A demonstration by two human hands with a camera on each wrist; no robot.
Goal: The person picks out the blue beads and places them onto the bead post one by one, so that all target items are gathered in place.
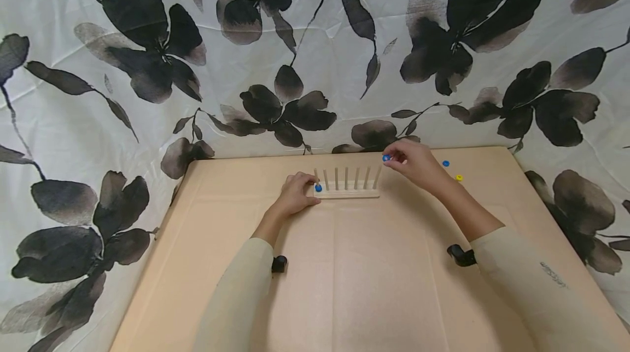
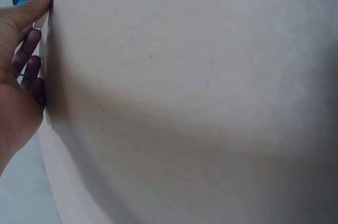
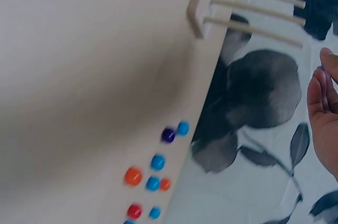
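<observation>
A pale wooden peg rack (image 1: 346,194) with a row of upright pegs stands near the table's far edge. A blue bead (image 1: 318,188) sits low on its leftmost peg. My left hand (image 1: 295,194) grips the rack's left end, thumb along the near side; in the left wrist view the thumb (image 2: 37,6) lies against the base. Between thumb and fingertips my right hand (image 1: 412,162) pinches another blue bead (image 1: 386,158), held up just beyond the rack's right end. The right wrist view shows that hand at its right edge, the bead mostly hidden by the fingers.
To the right of the rack lie a loose blue bead (image 1: 445,163) and a yellow bead (image 1: 459,177). More beads show in the right wrist view, among them a purple bead (image 3: 168,135) and a red bead (image 3: 134,211). Flowered cloth (image 1: 364,68) hangs behind the table (image 1: 384,275).
</observation>
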